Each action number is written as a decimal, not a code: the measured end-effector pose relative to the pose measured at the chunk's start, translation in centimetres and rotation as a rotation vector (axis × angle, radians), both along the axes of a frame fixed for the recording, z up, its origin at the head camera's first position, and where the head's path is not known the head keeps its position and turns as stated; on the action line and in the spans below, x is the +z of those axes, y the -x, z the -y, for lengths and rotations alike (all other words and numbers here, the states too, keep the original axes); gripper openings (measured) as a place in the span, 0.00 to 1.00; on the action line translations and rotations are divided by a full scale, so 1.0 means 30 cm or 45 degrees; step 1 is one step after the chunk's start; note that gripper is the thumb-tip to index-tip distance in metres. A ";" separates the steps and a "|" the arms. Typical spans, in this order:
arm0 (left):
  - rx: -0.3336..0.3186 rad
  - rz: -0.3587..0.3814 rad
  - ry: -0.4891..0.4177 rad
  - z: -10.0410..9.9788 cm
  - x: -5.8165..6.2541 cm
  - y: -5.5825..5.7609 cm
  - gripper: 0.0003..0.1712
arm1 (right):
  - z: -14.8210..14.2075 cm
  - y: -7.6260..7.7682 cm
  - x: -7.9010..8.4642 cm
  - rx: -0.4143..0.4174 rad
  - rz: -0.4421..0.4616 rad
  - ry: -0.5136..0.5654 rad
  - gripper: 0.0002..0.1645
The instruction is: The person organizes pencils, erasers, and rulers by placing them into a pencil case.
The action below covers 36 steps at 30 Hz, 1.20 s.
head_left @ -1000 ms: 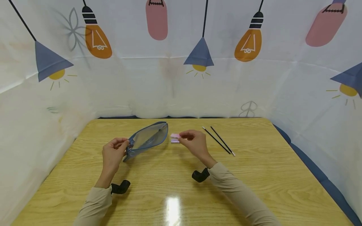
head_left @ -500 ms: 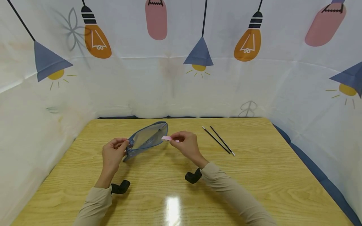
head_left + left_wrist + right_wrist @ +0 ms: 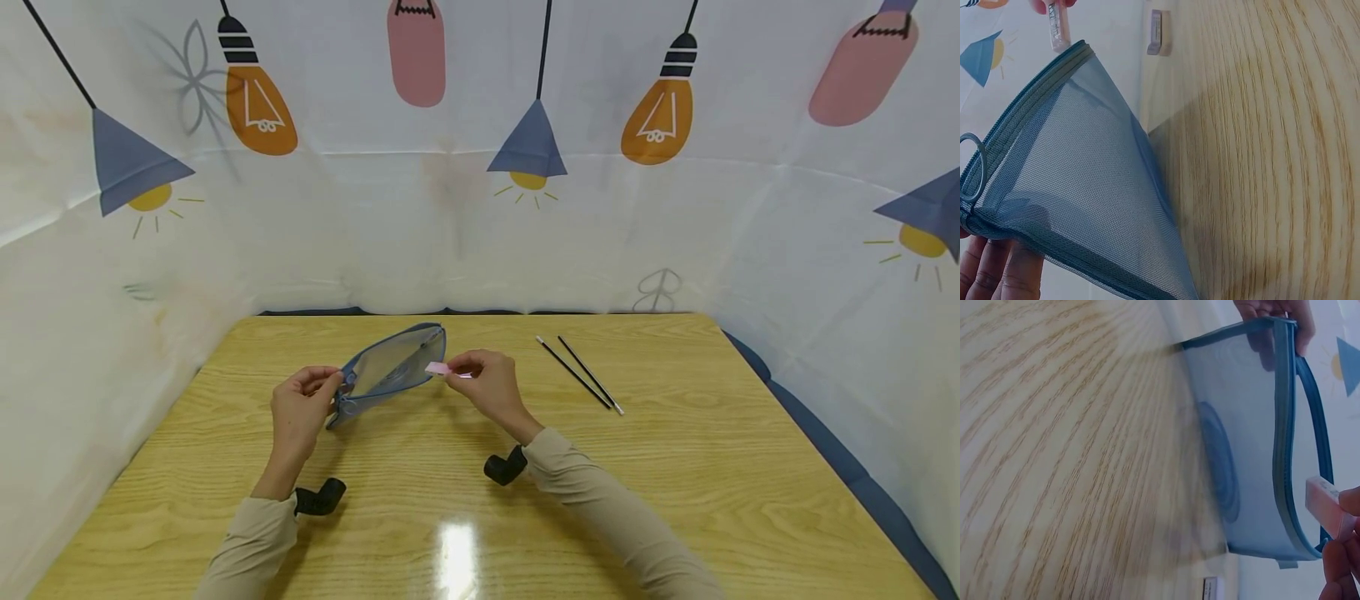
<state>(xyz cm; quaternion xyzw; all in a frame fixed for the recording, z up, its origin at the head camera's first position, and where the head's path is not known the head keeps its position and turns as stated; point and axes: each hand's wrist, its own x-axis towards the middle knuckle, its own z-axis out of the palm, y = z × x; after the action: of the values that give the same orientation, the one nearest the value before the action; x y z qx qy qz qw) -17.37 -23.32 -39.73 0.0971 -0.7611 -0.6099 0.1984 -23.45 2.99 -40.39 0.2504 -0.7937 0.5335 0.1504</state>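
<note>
My left hand (image 3: 300, 408) pinches one end of a blue mesh zip pouch (image 3: 1079, 144), lifting that end with its mouth spread apart. A round pull ring (image 3: 980, 169) hangs at the zip near my fingers. Between the fingertips of my right hand (image 3: 491, 387) is a small pink block that looks like an eraser (image 3: 1325, 506), held right at the pouch's opening on its right side. A second, purple eraser-like block (image 3: 1155, 32) lies on the table, mostly covered by my right fingers in the head view.
Two slim black pencils (image 3: 573, 372) with white ends lie at an angle on the wooden table (image 3: 720, 467), right of my right hand. A pale cloth (image 3: 337, 233) printed with lamps closes off the back and sides. Both wrists carry black camera mounts (image 3: 320, 497).
My right hand has moved left with the pink eraser, from over the purple one to the pouch's mouth. The left hand and the pouch stay in place.
</note>
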 end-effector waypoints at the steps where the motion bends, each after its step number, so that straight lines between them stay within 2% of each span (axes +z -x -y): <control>1: 0.000 0.000 -0.001 0.000 0.000 0.000 0.13 | 0.001 0.002 -0.001 0.001 0.002 -0.005 0.06; 21: 0.009 -0.014 0.002 -0.002 0.008 -0.003 0.14 | 0.049 0.019 -0.021 0.014 -0.091 -0.037 0.04; 30: 0.005 -0.009 -0.012 -0.007 0.014 -0.006 0.14 | 0.061 0.029 -0.025 -0.001 -0.113 -0.126 0.04; 36: 0.003 -0.019 0.005 -0.003 0.004 -0.001 0.13 | 0.068 0.038 -0.028 0.014 -0.100 -0.152 0.04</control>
<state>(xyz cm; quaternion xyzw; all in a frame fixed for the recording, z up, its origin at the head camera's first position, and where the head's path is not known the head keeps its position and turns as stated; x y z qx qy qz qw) -17.34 -23.24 -39.62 0.0932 -0.7607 -0.6089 0.2050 -24.59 0.96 -41.23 0.2840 -0.8162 0.4759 0.1634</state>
